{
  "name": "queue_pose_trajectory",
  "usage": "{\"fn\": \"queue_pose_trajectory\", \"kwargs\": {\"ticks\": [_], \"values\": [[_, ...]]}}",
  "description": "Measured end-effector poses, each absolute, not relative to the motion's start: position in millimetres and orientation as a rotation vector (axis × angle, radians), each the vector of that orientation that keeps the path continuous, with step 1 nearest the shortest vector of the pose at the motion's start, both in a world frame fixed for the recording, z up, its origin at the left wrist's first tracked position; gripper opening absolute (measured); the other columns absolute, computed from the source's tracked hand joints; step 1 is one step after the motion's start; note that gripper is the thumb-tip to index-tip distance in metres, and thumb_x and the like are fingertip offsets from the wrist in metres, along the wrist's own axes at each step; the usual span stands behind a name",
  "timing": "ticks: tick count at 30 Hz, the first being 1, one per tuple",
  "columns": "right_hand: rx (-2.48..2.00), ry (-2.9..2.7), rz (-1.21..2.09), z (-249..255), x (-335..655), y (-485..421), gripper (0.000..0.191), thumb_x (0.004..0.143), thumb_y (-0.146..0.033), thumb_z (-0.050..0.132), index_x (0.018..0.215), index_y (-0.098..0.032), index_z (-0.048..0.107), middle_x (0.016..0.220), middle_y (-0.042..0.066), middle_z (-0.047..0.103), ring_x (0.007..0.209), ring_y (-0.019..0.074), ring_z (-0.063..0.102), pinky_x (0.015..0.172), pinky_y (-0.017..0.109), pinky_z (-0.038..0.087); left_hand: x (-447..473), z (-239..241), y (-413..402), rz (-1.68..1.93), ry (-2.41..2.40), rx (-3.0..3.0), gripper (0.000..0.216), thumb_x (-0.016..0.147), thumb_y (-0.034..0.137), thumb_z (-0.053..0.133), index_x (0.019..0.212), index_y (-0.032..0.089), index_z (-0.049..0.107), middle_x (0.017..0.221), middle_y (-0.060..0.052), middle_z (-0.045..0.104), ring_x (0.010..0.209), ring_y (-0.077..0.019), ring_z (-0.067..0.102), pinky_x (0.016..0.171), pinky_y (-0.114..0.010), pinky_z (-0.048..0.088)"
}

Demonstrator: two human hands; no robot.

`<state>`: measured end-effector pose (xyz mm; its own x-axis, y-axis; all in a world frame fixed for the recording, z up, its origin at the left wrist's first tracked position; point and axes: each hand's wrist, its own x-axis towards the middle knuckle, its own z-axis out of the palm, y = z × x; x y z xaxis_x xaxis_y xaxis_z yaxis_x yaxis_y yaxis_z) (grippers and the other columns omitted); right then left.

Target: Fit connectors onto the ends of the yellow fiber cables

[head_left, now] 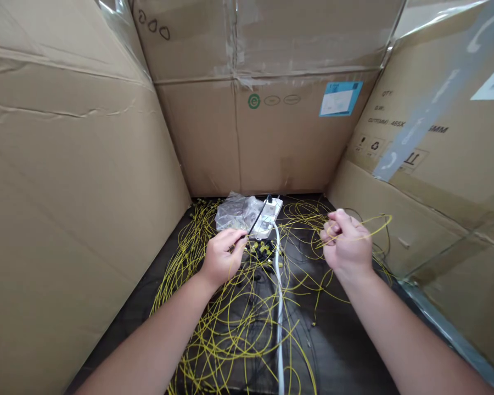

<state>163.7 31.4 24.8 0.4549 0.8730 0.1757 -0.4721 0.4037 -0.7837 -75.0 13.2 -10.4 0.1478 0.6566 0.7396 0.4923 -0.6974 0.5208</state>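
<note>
My left hand (pixel 223 257) is closed in a pinch on a thin black strip, like a cable tie (pixel 258 216), which slants up and to the right from my fingers. My right hand (pixel 346 241) is closed around a loop of thin yellow cable (pixel 374 227) that arcs out to the right of it. Both hands hover above a dark tabletop (pixel 337 340) strewn with tangled yellow cables (pixel 230 323). A small heap of yellow and black connectors (pixel 262 250) lies between my hands.
A white power strip (pixel 270 211) with a white cord (pixel 279 307) runs down the middle. A crumpled clear plastic bag (pixel 235 214) lies behind my left hand. Tall cardboard boxes (pixel 271 131) wall the table on the left, back and right.
</note>
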Motion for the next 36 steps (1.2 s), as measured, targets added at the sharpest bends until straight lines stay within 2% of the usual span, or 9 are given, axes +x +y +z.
{"fn": "queue_pose_trajectory", "kwargs": {"ticks": [4, 7, 10, 13, 16, 19, 24, 29, 36], "values": [[-0.803, -0.538, 0.788, 24, 174, 38, 0.025, 0.072, -0.035, 0.065, 0.067, -0.015, 0.052, 0.048, -0.008, 0.033, 0.037, 0.0026, 0.026, 0.032, 0.016, 0.02, -76, -10, 15, 1.627, 1.192, 2.248, 0.016, 0.08, 0.018, 0.055, 0.091, 0.021, 0.066, 0.085, -0.005, 0.067, 0.079, -0.0169, 0.063, 0.075, -0.032, 0.053], [-0.92, -0.798, 0.683, 13, 164, 33, 0.025, 0.076, -0.04, 0.061, 0.073, -0.015, 0.058, 0.05, -0.006, 0.04, 0.039, 0.0048, 0.034, 0.035, 0.017, 0.027, -76, -9, 14, 1.653, 1.181, 2.278, 0.018, 0.08, 0.016, 0.055, 0.093, 0.021, 0.066, 0.087, -0.006, 0.067, 0.08, -0.0169, 0.062, 0.076, -0.032, 0.052], [-1.004, -1.345, 0.567, 2, 144, 20, 0.02, 0.08, -0.035, 0.058, 0.083, -0.016, 0.065, 0.069, 0.003, 0.059, 0.06, 0.0117, 0.054, 0.054, 0.024, 0.045, -75, -9, 11, 1.575, 1.097, 2.382, 0.021, 0.08, 0.014, 0.055, 0.098, 0.02, 0.065, 0.087, -0.006, 0.065, 0.08, -0.016, 0.061, 0.075, -0.032, 0.051], [-0.885, -1.775, 0.452, -7, 124, 9, 0.017, 0.084, -0.029, 0.054, 0.091, -0.018, 0.065, 0.085, 0.006, 0.063, 0.078, 0.0159, 0.058, 0.071, 0.03, 0.048, -73, -8, 8, 1.483, 0.981, 2.499, 0.024, 0.08, 0.013, 0.055, 0.102, 0.019, 0.063, 0.086, -0.006, 0.064, 0.078, -0.0151, 0.059, 0.072, -0.031, 0.05], [-0.804, -1.961, 0.424, -12, 112, 5, 0.017, 0.086, -0.027, 0.05, 0.092, -0.017, 0.063, 0.077, 0.005, 0.06, 0.069, 0.014, 0.054, 0.064, 0.028, 0.045, -72, -8, 6, 1.451, 0.886, 2.557, 0.027, 0.08, 0.011, 0.055, 0.105, 0.019, 0.062, 0.089, -0.007, 0.064, 0.08, -0.015, 0.058, 0.072, -0.031, 0.05], [-0.768, -2.065, 0.417, -14, 107, 4, 0.018, 0.087, -0.025, 0.047, 0.078, -0.016, 0.06, 0.064, 0.002, 0.051, 0.06, 0.0118, 0.047, 0.057, 0.025, 0.039, -72, -7, 6, 1.426, 0.84, 2.581, 0.029, 0.079, 0.01, 0.055, 0.106, 0.019, 0.061, 0.09, -0.007, 0.064, 0.08, -0.0151, 0.057, 0.072, -0.031, 0.049], [-0.731, -2.053, 0.39, -13, 108, 3, 0.024, 0.087, -0.021, 0.045, 0.065, -0.016, 0.054, 0.058, 0.0, 0.043, 0.054, 0.0103, 0.041, 0.053, 0.024, 0.034, -70, -9, 6, 1.41, 0.825, 2.564, 0.026, 0.079, 0.011, 0.056, 0.102, 0.019, 0.063, 0.088, -0.007, 0.065, 0.078, -0.0148, 0.058, 0.071, -0.03, 0.049], [-0.835, -1.914, 0.415, -3, 116, 1, 0.026, 0.086, -0.023, 0.048, 0.062, -0.015, 0.055, 0.057, 0.0, 0.047, 0.054, 0.0097, 0.042, 0.054, 0.024, 0.034, -69, -10, 6, 1.432, 0.935, 2.451, 0.021, 0.08, 0.013, 0.056, 0.097, 0.018, 0.065, 0.085, -0.006, 0.065, 0.076, -0.0136, 0.059, 0.071, -0.029, 0.05], [-1.268, -1.175, 0.216, 1, 181, 43, 0.035, 0.082, -0.045, 0.048, 0.076, -0.013, 0.061, 0.053, -0.002, 0.043, 0.048, 0.0095, 0.039, 0.047, 0.022, 0.032, -75, -10, 16, 1.52, 1.1, 2.301, 0.019, 0.081, 0.015, 0.055, 0.095, 0.019, 0.066, 0.085, -0.005, 0.064, 0.079, -0.014, 0.06, 0.074, -0.029, 0.049]]}}
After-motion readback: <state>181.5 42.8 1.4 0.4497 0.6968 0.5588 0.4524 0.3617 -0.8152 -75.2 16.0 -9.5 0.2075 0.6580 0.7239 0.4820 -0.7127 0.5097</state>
